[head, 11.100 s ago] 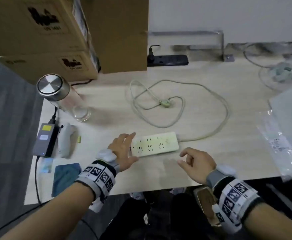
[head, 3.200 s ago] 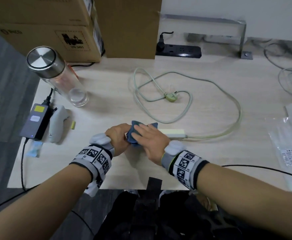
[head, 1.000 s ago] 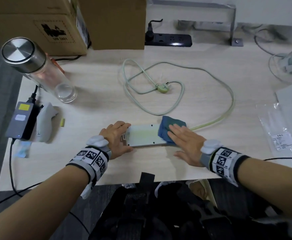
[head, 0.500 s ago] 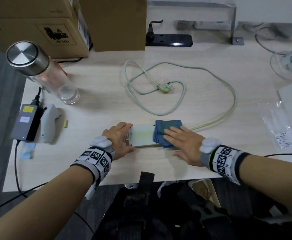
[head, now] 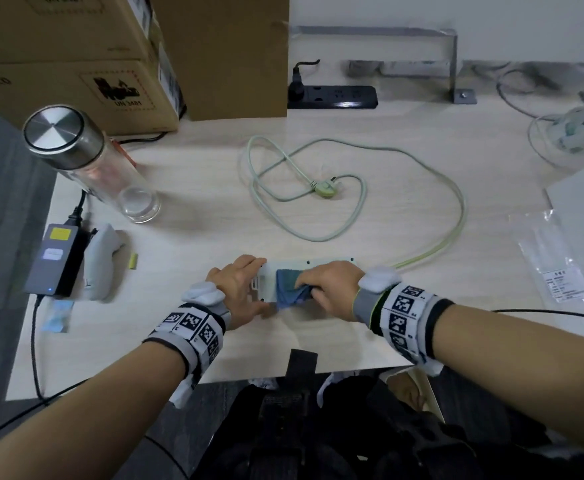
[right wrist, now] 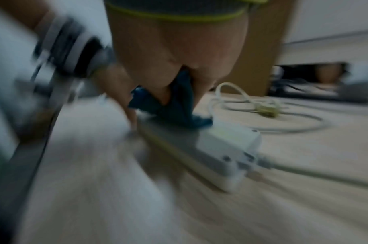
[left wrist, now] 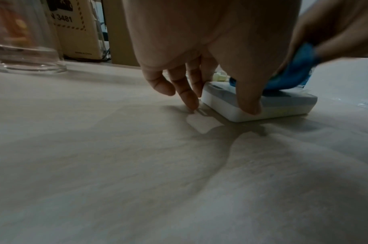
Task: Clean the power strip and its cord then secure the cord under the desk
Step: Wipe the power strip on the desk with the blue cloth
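Note:
The white power strip [head: 266, 284] lies with its back up near the desk's front edge. My left hand [head: 238, 285] grips its left end, thumb [left wrist: 249, 100] on the near side and fingers [left wrist: 185, 92] round the end. My right hand [head: 330, 285] holds a bunched blue cloth [head: 289, 289] down on the strip's back, and covers the strip's right half. In the right wrist view the cloth [right wrist: 179, 113] sits under my fingers on the strip [right wrist: 227, 145]. The pale green cord [head: 363, 202] loops across the desk to its unplugged plug [head: 325, 191].
A glass bottle with a steel lid [head: 89, 161] stands at the left. A black adapter [head: 57, 261] and a white device [head: 100, 261] lie by the left edge. Cardboard boxes [head: 76, 64] and a black power strip [head: 335, 97] line the back. A plastic bag [head: 557, 258] lies right.
My right hand has slid the cloth leftward along the strip, from its right end toward the left end, and now bunches it in curled fingers. My left hand has kept its hold.

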